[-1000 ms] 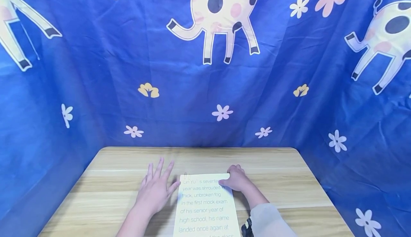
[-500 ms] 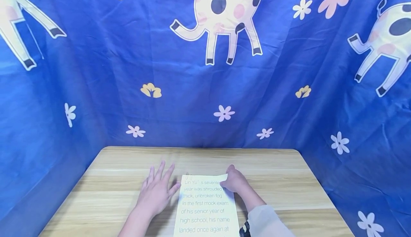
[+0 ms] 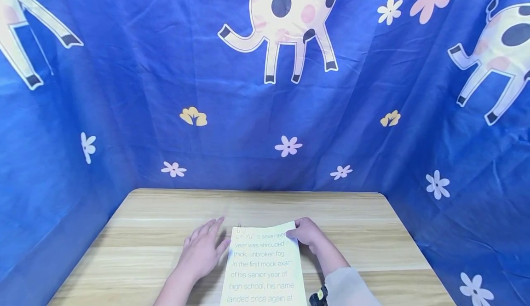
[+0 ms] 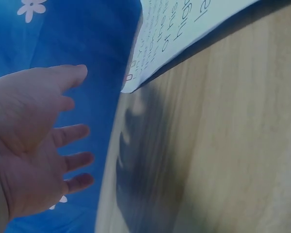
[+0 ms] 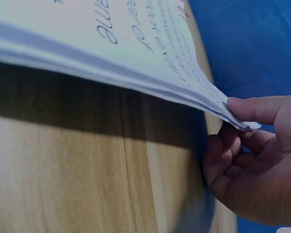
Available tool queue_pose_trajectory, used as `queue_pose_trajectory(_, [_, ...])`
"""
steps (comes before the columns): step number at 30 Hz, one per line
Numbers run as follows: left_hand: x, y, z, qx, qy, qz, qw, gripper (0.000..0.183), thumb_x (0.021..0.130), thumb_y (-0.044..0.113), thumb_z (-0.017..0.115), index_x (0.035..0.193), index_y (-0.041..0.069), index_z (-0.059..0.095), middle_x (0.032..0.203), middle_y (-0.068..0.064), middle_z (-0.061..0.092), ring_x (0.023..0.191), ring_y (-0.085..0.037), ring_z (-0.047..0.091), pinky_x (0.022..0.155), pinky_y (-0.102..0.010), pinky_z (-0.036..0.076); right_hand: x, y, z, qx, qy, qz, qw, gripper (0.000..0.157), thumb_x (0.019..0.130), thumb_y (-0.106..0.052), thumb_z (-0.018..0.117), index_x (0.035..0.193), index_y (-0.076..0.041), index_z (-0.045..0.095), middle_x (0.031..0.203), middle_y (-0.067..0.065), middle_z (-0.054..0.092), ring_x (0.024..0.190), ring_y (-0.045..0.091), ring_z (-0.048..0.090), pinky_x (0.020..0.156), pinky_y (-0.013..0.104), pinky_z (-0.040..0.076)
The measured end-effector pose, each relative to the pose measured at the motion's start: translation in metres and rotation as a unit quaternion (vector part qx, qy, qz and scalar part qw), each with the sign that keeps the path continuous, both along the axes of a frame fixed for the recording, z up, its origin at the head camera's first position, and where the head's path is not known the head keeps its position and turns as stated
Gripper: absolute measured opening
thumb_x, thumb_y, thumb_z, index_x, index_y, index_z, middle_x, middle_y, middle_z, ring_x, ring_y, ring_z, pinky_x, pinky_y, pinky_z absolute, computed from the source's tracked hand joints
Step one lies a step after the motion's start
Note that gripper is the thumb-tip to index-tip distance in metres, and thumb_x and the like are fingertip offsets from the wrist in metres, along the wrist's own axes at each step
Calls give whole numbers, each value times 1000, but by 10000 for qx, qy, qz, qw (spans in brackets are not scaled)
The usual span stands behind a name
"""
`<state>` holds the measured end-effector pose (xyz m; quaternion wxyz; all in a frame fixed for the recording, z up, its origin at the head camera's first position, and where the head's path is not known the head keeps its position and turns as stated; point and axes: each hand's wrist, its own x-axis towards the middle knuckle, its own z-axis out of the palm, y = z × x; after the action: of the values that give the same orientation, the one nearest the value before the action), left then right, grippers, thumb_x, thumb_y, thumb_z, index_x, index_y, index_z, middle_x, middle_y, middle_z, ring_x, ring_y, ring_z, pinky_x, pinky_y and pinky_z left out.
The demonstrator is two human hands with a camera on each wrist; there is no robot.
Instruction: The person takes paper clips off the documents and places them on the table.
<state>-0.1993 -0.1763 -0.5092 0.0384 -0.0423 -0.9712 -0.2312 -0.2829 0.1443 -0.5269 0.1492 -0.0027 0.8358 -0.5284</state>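
Observation:
A stack of printed paper sheets [image 3: 262, 269] lies in the lower middle of the head view. At its far right corner my right hand [image 3: 309, 234] pinches the sheets between thumb and curled fingers. That corner is bent upward, and several layers show along the edge in the right wrist view. Two small paper clips [image 3: 239, 228] sit at the far left corner. Beside the stack's left edge is my left hand [image 3: 200, 253], its fingers extended and holding nothing. In the left wrist view, a gap shows between the left thumb [image 4: 75, 75] and the paper corner.
The stack lies over a light wood-grain table [image 3: 157, 214] with rounded far corners. A blue curtain [image 3: 232, 158] printed with cows and flowers encloses the back and both sides. A dark strap with a device [image 3: 319, 297] shows by the right sleeve [image 3: 349, 287].
The right hand has raised the far right corner of the paper stack slightly. The left hand's spread fingers have drawn closer together and turned, staying left of the paper.

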Motion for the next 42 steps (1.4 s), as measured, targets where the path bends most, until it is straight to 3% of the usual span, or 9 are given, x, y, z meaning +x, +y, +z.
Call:
queue_pose_trajectory(9, [-13,2,-2,635,-30,17,9980,70,108,36,65,167,9,38,164,-24,51,146,-55,51,120,-80,36,4,4,-2,-721,-266,77,9970,21,94,-5,75,112,6,74,99,11,82,83,17,74,78,28,58])
queue_pose_trajectory(16, [-27,7,-10,1380,-208,-161,9901,66,108,26,67,164,3,41,157,-29,57,142,-52,57,119,-72,45,8,7,-4,-1133,-391,164,9927,25,99,-6,72,120,6,72,104,11,82,85,17,76,78,30,62])
queue_pose_trajectory(21, [-36,11,-16,1703,-292,-175,9848,63,107,22,67,162,2,43,149,-22,67,135,-44,66,117,-64,51,9,8,-9,-1598,-451,313,9856,26,101,-5,69,123,8,71,110,14,82,91,17,78,83,31,65])
queue_pose_trajectory(25, [-41,13,-20,2054,-260,-137,9782,57,105,16,69,157,4,49,136,-13,76,121,-32,73,108,-55,59,8,9,-14,-1892,-513,404,9798,28,102,-6,68,126,8,71,114,16,82,94,18,79,85,31,66])
queue_pose_trajectory(28, [-45,12,-24,2279,-339,-69,9731,52,103,13,71,152,9,54,122,-7,79,107,-22,71,95,-44,62,8,10,-19,-2015,-565,454,9768,29,103,-8,68,128,7,70,117,16,82,96,19,80,86,31,66])
queue_pose_trajectory(33, [-48,11,-30,2510,-534,-36,9665,44,102,11,72,144,15,58,97,-3,66,89,-15,61,74,-27,53,7,12,-24,-2188,-621,478,9726,32,103,-11,70,130,6,70,120,15,82,98,18,80,86,30,65])
queue_pose_trajectory(42, [-52,11,-36,2575,-431,-52,9653,37,102,10,73,136,23,65,100,-2,64,90,-14,59,78,-25,50,3,14,-27,-2127,-596,250,9750,29,102,-11,72,127,4,72,112,10,83,94,16,79,84,28,65])
